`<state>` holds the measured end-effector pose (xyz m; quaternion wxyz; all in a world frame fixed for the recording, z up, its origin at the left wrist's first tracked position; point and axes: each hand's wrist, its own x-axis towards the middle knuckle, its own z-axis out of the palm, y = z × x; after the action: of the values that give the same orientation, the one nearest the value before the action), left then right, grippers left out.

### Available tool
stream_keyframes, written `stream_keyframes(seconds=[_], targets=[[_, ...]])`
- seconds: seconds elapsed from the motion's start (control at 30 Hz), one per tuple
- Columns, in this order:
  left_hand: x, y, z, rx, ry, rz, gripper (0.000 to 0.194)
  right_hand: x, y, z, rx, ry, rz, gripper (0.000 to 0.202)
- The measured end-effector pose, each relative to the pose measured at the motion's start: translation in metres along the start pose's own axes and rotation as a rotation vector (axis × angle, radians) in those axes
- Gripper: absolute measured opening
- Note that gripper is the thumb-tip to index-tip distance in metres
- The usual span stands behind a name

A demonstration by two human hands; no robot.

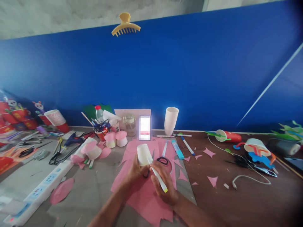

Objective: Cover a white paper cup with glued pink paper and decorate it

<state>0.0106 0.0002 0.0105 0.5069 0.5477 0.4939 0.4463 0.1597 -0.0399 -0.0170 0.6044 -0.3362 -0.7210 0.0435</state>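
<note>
My left hand is closed around a white paper cup, tilted over the pink paper. In my right hand is a white marker with a yellow end, its upper tip touching or close to the cup's side. Beneath both hands lies pink paper with ragged edges. A pair of scissors with dark handles rests on the paper just beyond my right hand. Part of another dark loop shows between my hands; I cannot tell what it belongs to.
A stack of white cups stands by the blue partition. Pink-topped cups, a glass jar and a power strip are to the left. Markers, pink scraps and a white cable lie to the right.
</note>
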Motion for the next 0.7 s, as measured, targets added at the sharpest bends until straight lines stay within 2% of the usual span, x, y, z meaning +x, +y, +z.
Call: stream_keyframes(seconds=[0.07,0.2,0.37,0.5,0.7], targets=[[-0.001,0.001,-0.001,-0.053,-0.017,0.017,0.043,-0.002,0.003,0.001,0.0,0.041,0.018,0.038],[-0.002,0.004,-0.002,-0.081,-0.076,0.067,0.041,-0.001,0.006,0.0,0.019,0.024,0.122,0.04],[-0.001,0.003,-0.003,-0.091,-0.056,0.046,0.043,0.001,0.013,0.004,-0.088,0.069,0.233,0.032],[-0.001,0.001,-0.005,-0.138,-0.058,0.032,0.051,-0.004,0.022,0.012,-0.136,0.111,0.237,0.033],[-0.008,0.013,-0.007,-0.202,-0.115,0.049,0.051,-0.01,0.022,0.016,-0.119,0.062,0.221,0.037]])
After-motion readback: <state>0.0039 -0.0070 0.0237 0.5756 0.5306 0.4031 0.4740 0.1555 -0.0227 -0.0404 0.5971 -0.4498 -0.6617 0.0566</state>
